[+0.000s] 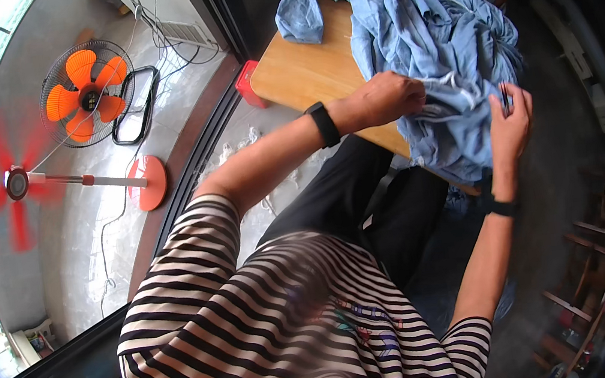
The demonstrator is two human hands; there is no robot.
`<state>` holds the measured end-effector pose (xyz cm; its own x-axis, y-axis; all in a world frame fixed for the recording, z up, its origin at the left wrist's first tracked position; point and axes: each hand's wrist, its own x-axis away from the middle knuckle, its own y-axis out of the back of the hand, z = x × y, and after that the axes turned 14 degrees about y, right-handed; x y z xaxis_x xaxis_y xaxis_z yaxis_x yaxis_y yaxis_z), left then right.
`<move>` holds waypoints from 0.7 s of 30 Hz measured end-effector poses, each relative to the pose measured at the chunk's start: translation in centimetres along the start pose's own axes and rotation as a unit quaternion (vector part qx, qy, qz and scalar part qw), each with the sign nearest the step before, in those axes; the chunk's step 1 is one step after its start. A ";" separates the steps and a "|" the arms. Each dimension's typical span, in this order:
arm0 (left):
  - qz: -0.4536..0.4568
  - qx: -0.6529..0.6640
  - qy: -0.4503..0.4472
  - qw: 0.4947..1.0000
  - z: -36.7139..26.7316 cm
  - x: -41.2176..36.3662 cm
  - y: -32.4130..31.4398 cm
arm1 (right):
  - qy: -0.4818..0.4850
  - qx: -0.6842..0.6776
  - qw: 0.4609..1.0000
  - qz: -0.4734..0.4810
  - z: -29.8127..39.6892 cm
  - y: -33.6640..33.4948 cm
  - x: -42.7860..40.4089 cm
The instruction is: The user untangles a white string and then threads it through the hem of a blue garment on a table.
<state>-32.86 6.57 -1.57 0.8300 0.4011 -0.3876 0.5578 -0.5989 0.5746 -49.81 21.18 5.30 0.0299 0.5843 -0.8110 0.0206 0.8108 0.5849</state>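
A heap of light blue denim-like cloth [401, 24] lies over a wooden tabletop [305, 69] and hangs past its near edge. My left hand [390, 97] pinches a fold of this cloth beside a whitish frayed edge [454, 82]. To the right of that fold, my right hand [514, 115] grips a small, slim dark tool [505, 99] between thumb and fingers, upright against the cloth. Whether it is snips or tweezers cannot be made out. Each wrist wears a black band.
White thread scraps [229, 147] litter the floor left of my legs. A red plastic object [250, 85] stands by the table's left corner. Beyond a sliding-door track [186, 163] are an orange-bladed fan [88, 93] and a spinning red fan [17, 183]. Wooden furniture [581, 291] stands at right.
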 end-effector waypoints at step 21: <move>-0.008 0.118 0.127 0.985 -0.8 1.3 -3.1 | -0.190 -0.306 0.901 0.241 3.3 -2.1 4.9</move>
<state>-33.53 9.51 -3.23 0.8113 0.5543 -0.1858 0.5800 -0.7231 0.3751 -46.43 22.22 0.10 0.2305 0.9140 -0.3340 -0.6380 0.4011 0.6574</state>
